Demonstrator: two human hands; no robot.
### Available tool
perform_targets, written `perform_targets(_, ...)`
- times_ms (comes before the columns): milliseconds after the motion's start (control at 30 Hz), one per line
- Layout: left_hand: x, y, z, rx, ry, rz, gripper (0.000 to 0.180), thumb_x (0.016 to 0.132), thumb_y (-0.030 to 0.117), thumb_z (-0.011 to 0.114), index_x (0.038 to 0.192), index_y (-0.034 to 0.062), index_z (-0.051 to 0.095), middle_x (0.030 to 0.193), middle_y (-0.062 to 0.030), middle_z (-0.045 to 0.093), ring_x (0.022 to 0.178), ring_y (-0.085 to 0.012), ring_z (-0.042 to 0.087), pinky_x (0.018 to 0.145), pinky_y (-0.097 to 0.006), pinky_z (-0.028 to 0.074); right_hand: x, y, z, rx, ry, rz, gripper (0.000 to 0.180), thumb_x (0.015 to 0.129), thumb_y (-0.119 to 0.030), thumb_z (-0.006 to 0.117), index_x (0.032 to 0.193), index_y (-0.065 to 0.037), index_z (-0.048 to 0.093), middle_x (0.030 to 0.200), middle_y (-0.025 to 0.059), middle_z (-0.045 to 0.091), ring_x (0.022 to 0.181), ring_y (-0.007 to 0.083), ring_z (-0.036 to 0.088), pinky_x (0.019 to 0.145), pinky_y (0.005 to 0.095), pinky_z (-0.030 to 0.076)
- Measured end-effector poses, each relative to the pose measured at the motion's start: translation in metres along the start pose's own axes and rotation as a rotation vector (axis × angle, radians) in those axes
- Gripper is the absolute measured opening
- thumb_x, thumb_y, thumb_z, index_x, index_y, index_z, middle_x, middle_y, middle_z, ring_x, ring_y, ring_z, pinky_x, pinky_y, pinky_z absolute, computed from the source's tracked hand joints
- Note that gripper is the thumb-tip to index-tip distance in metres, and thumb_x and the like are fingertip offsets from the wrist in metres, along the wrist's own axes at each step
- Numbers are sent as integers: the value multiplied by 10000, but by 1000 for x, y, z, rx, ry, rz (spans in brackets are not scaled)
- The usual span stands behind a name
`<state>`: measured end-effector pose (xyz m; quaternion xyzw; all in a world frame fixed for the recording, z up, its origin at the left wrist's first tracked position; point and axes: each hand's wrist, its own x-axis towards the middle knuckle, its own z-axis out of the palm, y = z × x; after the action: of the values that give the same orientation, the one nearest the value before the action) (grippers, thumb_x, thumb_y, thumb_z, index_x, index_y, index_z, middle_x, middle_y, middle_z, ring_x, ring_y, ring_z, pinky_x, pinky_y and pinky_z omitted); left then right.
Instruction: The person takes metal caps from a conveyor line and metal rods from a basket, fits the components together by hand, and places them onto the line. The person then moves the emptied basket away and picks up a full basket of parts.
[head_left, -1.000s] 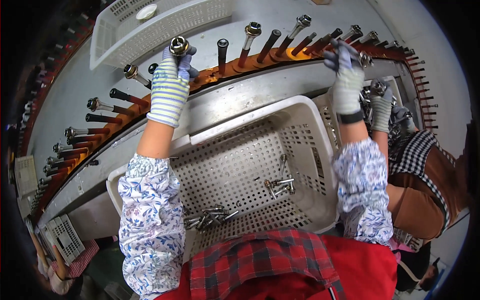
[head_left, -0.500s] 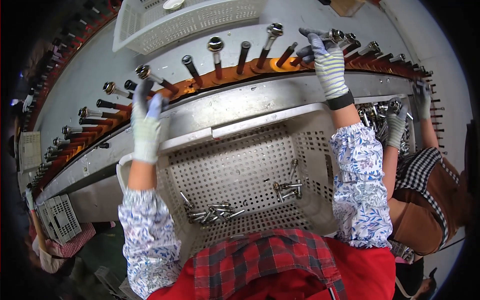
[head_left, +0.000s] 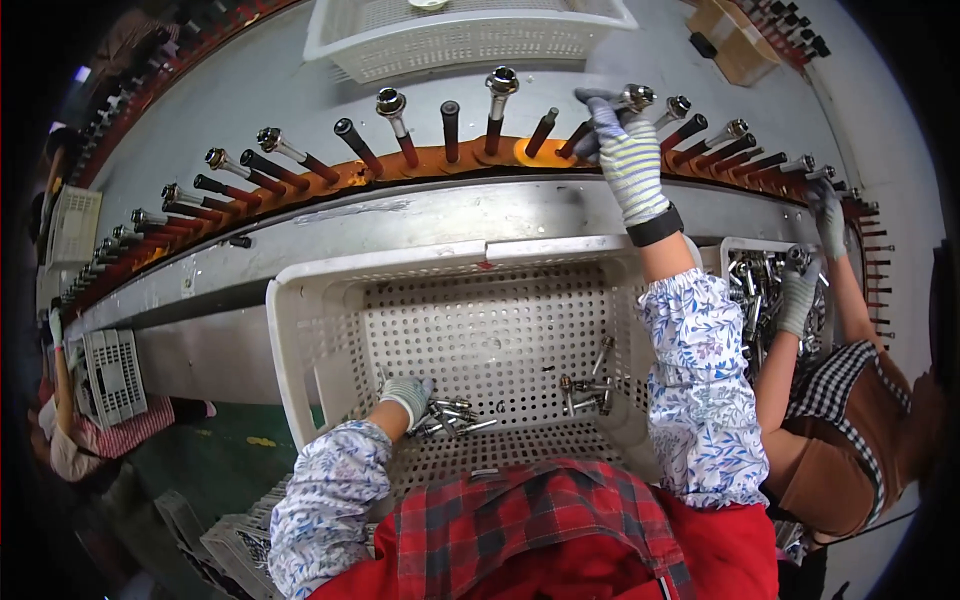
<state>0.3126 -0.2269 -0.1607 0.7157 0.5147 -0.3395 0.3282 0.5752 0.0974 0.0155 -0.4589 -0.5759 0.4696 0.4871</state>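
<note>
My left hand (head_left: 408, 396), in a pale knit glove with grey-blue fingertips, is down inside the large perforated white crate (head_left: 490, 255). It is at a small pile of shiny metal fittings (head_left: 452, 416); its fingers are mostly hidden, so I cannot tell whether it grips one. Up at the row of upright rods, my right hand (head_left: 622, 150) wears a striped glove with a dark wristband. Its thumb and forefinger are spread around a dark rod (head_left: 574, 140). A chrome fitting (head_left: 637, 97) with a flared head shows just beyond the fingers; its lower part is hidden.
Dark rods, some capped with chrome fittings (head_left: 391, 103), stand along a curved orange-brown track (head_left: 425, 160) behind a metal rail (head_left: 420, 215). Another white crate (head_left: 470, 52) and a cardboard box (head_left: 738, 45) stand beyond. A co-worker's gloved hands (head_left: 800, 290) work at right, by a crate of fittings (head_left: 745, 285).
My left hand has left the rods and dropped into the crate by the pile. My right hand stays at the rods, which have shifted leftward past the crate.
</note>
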Motion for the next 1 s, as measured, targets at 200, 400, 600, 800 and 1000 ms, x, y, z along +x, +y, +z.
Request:
perform_targets(200,9,31,23,-88,-40,-30,293,889,166,366,1042,16,566,1004,-195,625,936,-340,610,795,-440,474,17,32,41,-516,-16,-426,257,899,-261,533,1015,-43,604,776,88,638,582,156,621,556,273,487)
perform_targets(400,-11,18,30,-111,-33,-25,286,867,189,436,1062,62,603,1046,-156,632,959,-295,620,823,-402,472,0,6,93,-113,-233,-90,304,899,-318,509,1044,-53,542,814,161,644,641,248,637,590,345,489)
perform_targets(600,8,28,39,-133,80,155,256,845,175,474,1060,64,557,921,-173,638,864,-331,626,713,-424,496,-8,-26,133,-404,-259,-205,265,898,-258,491,1010,-21,531,736,122,578,627,217,579,567,334,462)
perform_targets(800,-22,36,36,-290,55,357,327,809,87,514,1130,127,558,950,-184,622,858,-345,616,728,-432,498,-33,9,196,-499,-263,-376,311,897,-254,489,1066,3,531,901,189,599,716,294,588,660,375,472)
perform_targets(1000,-6,50,12,-296,-200,460,461,729,113,641,1177,171,548,1034,-131,619,952,-324,582,832,-399,467,-152,-13,126,-727,-708,-896,217,739,-101,556,955,-76,570,730,117,562,681,250,593,563,392,486)
